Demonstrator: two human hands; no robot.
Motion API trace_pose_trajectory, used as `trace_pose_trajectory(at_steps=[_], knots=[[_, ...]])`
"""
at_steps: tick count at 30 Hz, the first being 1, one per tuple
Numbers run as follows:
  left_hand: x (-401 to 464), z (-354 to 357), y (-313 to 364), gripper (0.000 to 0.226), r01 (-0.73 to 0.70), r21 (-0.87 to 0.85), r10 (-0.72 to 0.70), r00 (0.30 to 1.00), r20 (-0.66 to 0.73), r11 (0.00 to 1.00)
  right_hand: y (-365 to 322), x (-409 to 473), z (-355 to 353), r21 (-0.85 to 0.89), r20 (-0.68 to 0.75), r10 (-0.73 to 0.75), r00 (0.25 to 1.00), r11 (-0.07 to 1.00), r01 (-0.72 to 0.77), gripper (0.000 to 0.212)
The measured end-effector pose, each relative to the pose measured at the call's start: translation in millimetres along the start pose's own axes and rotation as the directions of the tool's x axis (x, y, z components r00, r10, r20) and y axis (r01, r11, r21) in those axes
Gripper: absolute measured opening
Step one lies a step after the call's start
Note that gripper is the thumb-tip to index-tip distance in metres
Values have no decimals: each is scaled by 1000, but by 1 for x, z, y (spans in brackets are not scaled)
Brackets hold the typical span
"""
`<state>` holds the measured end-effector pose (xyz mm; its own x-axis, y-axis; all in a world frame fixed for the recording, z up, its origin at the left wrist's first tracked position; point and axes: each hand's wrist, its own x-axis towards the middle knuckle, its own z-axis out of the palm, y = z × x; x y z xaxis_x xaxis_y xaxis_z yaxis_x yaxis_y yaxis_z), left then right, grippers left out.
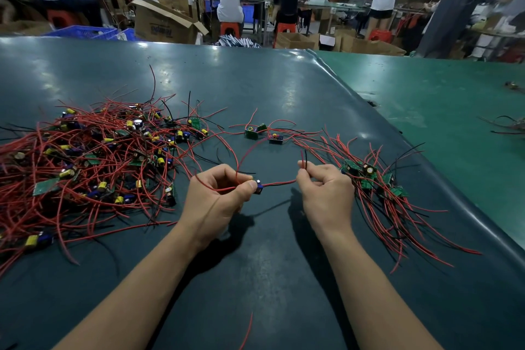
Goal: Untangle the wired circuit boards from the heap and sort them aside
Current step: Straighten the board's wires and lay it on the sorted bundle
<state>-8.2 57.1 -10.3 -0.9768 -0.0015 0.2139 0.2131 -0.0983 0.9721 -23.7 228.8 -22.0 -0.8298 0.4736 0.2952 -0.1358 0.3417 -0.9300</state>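
Observation:
A big tangled heap of small green circuit boards with red and black wires covers the left of the dark table. My left hand pinches one small board with its red wires, held just above the table's middle. My right hand pinches the ends of that board's red and black wires, stretched between both hands. A sorted bundle of boards lies right of my right hand, wires trailing toward me. Two loose boards sit farther back.
The dark mat's curled edge runs diagonally at the right, with a green surface beyond it. A single red wire lies near the front between my forearms. Several people sit at benches behind the table, among cardboard boxes.

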Motion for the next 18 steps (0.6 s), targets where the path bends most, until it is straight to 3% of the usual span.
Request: trace_pose_trajectory(at_steps=[3,7,9,12,15,17,18], knots=[[2,-3,-1,19,21,-13,-21,999,-30,1000,-8,5,-4,387,87,247,965,884,-262,11],[6,-6,-1,19,59,-60,-63,996,-62,996,-13,8,-12,542,231,344,910,732,-414,10],[6,-6,0,20,66,-82,-71,996,-62,994,-11,8,-12,488,196,320,927,788,-375,13],[5,-6,0,19,61,-86,-66,997,-51,994,-4,10,-10,213,48,161,986,963,-167,12],[5,-3,0,17,55,-68,-58,997,-42,996,1,8,-7,6,-24,-34,999,999,34,10],[4,-2,0,18,46,-43,-48,998,-32,998,0,7,-5,-39,-63,-61,996,998,59,10],[4,-2,0,18,45,-36,-46,999,-28,998,0,8,-4,23,-73,-12,997,1000,13,10]])
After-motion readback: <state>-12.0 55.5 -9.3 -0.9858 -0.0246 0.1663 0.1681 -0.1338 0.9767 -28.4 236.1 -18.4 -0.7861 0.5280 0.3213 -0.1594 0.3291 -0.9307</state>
